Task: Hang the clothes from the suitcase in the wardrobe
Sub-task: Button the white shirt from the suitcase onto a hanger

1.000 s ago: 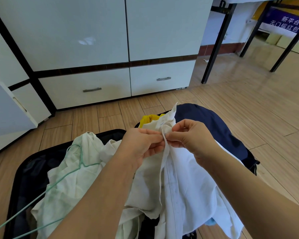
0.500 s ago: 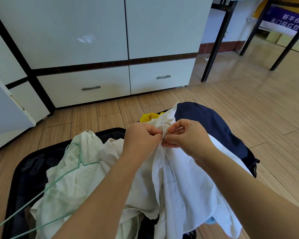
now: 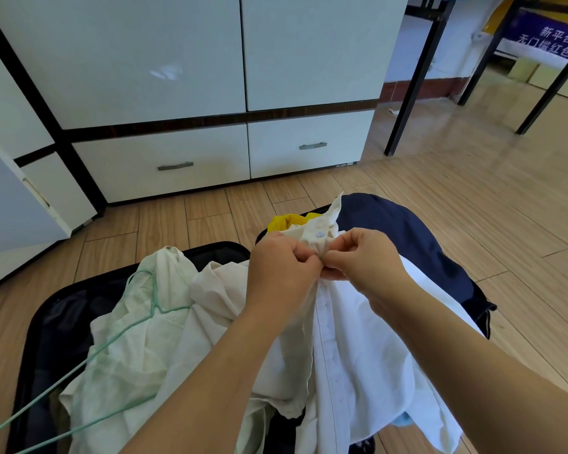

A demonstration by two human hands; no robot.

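The wardrobe point(image 3: 191, 57) is shown with its visible doors closed, beyond the open suitcase point(image 3: 46, 326) that lies on the wooden floor point(image 3: 473, 208). The clothes are heaped in and over the suitcase: a pale cream garment point(image 3: 128, 348) with a thin green hanger point(image 3: 79, 365) lying across it, a navy garment point(image 3: 404, 231), a yellow item point(image 3: 287, 221), and the white shirt point(image 3: 368, 348) held above the pile.

Risk is read as follows. The placket of the white shirt is held only at its top edge, so a slip of either grip is likely to let the front fall back into the heap and become tangled with the cream garment. If the small button point(image 3: 319, 234) near the collar is forced, the fabric may be strained or the button pulled. The hanger wire, lying loose under the cloth, may be snagged when the shirt is lifted.

Both forearms are extended forward and converge over the shirt front. The left hand point(image 3: 281, 273) is curled, its thumb and fingertips pinching the left placket edge. The right hand point(image 3: 364, 257) is likewise curled, pinching the opposite edge, the two grips touching at the knuckles. Whether a button is being fastened or undone cannot be told, the contact point being hidden by the fingers.
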